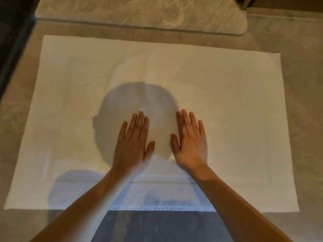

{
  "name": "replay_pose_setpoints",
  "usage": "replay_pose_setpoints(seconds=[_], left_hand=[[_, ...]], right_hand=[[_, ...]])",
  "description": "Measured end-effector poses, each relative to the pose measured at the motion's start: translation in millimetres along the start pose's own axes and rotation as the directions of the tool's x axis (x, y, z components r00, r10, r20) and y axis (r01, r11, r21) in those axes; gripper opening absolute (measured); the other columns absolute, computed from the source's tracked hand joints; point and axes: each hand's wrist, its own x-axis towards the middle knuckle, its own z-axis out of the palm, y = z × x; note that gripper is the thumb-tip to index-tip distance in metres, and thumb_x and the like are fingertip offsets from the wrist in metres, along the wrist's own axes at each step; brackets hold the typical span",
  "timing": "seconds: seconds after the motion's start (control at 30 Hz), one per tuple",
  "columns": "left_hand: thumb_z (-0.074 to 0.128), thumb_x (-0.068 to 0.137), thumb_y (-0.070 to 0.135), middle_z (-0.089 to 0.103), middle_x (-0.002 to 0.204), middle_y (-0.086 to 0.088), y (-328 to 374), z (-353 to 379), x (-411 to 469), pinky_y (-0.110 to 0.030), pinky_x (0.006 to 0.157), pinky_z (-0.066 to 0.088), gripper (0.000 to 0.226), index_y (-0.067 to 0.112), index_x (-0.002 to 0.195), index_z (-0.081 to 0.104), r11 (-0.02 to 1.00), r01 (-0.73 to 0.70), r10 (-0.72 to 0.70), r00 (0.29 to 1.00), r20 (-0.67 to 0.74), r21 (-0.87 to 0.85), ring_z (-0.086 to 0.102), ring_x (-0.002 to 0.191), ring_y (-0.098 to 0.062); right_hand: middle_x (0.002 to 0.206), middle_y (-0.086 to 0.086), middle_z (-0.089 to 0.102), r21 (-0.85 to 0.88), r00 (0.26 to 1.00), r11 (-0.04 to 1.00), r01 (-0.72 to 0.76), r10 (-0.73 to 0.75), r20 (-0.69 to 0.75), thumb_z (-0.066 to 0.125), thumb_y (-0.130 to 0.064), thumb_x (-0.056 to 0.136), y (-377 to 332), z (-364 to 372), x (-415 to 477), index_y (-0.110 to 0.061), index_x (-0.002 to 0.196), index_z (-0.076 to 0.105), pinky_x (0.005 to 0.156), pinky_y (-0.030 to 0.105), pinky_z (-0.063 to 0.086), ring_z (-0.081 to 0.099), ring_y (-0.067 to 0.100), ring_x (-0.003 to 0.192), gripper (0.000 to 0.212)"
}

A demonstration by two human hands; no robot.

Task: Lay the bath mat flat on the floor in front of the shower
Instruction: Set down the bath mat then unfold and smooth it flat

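A white rectangular bath mat (227, 102) lies spread out on the beige tiled floor, its four corners in view. My left hand (133, 142) rests palm down on the mat's middle, fingers straight and slightly apart. My right hand (189, 140) lies palm down just to its right, also flat on the cloth. Neither hand grips anything. A shadow of a head and shoulders falls across the mat around the hands. A faint crease runs across the mat near the wrists.
A marbled grey mat or step (139, 13) with a rounded right corner lies beyond the white mat's far edge. A dark vertical surface (10, 41) runs along the left side. A dark frame foot (244, 2) shows at the top right. Tiled floor (304, 119) surrounds the mat.
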Motion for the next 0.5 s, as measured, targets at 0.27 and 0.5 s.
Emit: replay_pose_setpoints(seconds=[0.27,0.5], left_hand=[[0.036,0.099,0.043,0.019,0.161,-0.008,10,-81,7,-0.043,0.117,0.017,0.063,0.016,0.154,0.02,1.0,0.019,-0.018,0.965,0.262,-0.003,0.017,0.147,-0.028],[0.056,0.091,0.032,0.065,0.117,-0.013,61,-321,-3,-0.041,0.082,0.047,0.045,0.01,0.131,0.056,0.995,0.02,-0.025,0.998,-0.049,-0.1,0.058,0.104,-0.034]], right_hand=[[0.165,0.002,0.005,-0.028,0.953,0.999,0.024,-0.014,0.304,0.022,-0.04,0.105,-11,-70,6,-0.021,0.156,0.005,0.121,0.042,0.007,0.002,0.021,0.151,0.058],[0.138,0.014,0.055,0.234,0.999,0.972,-0.032,0.025,0.032,0.05,-0.031,0.1,-69,-303,-17,-0.009,0.142,0.047,0.102,0.041,0.04,0.045,0.033,0.131,0.047]])
